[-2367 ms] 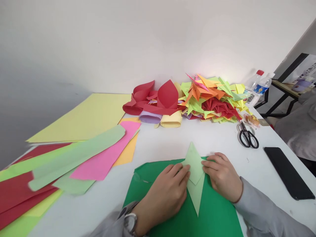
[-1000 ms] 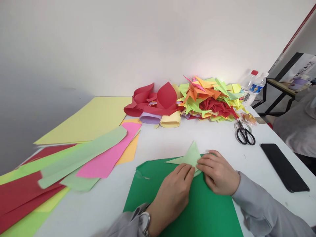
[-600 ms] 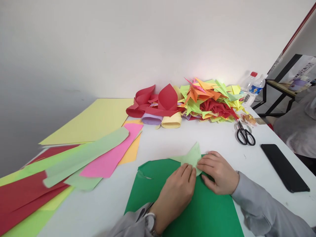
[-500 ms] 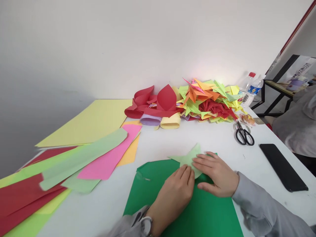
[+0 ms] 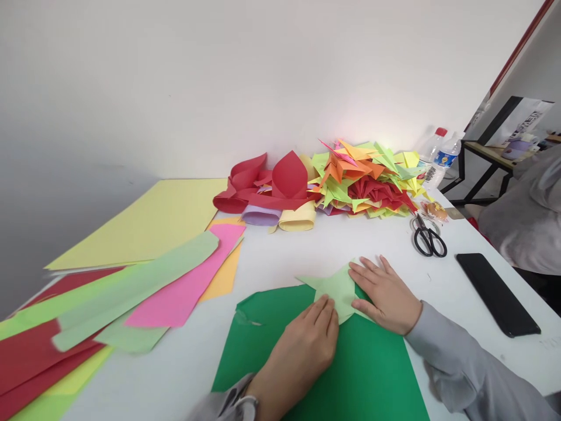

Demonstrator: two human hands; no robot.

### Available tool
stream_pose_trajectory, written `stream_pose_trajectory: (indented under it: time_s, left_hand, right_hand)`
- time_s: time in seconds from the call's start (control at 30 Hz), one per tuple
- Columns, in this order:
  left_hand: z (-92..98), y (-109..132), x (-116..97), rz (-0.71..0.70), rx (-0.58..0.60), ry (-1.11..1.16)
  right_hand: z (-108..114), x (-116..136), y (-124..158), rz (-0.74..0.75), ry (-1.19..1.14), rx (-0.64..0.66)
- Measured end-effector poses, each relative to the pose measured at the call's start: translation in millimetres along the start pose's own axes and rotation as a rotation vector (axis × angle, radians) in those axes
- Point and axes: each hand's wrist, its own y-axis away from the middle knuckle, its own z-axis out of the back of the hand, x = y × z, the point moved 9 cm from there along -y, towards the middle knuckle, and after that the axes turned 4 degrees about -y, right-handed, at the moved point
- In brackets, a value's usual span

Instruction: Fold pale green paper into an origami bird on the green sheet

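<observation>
A pale green folded paper star lies flat on a dark green sheet of paper, one point reaching past the sheet's upper edge. My left hand has its fingers bent and pressed together on the star's lower left part; the thumb is hidden. Flat over the star's right side rests my right hand, fingers outstretched and somewhat spread. It covers part of the right-hand points.
Strips of coloured paper and a large yellow sheet lie left. Rolled red paper and a heap of folded paper stars stand against the wall. Scissors, a black phone and bottles sit right. A person in grey is beyond.
My right hand has shifted up and right across the star, uncovering more of its middle and a lower right point. My left hand still presses the star. The view has moved slightly.
</observation>
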Motion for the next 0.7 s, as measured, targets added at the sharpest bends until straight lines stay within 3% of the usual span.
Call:
stream_pose_trajectory:
  time_s: [0.13, 0.23, 0.33, 0.57, 0.7]
  left_hand:
    - [0.2, -1.7, 2.5, 0.014, -0.010, 0.027]
    - [-4.3, -2.8, 5.3, 0.044, 0.027, 0.076]
    - [-8.3, -3.0, 6.6, 0.074, 0.069, 0.112]
    - [-4.6, -2.8, 3.2, 0.063, 0.064, 0.051]
    - [4.3, -2.6, 14.0, 0.069, -0.037, 0.129]
  right_hand:
    - [2.5, 10.1, -0.7, 0.065, -0.025, -0.016]
    - [-5.4, 25.0, 0.9, 0.161, -0.089, 0.068]
    - [-14.0, 29.1, 2.4, 0.162, -0.126, 0.144]
    - [-11.4, 4.6, 0.2, 0.015, -0.063, 0.121]
    - [-6.5, -7.5, -1.3, -0.027, -0.143, 0.066]
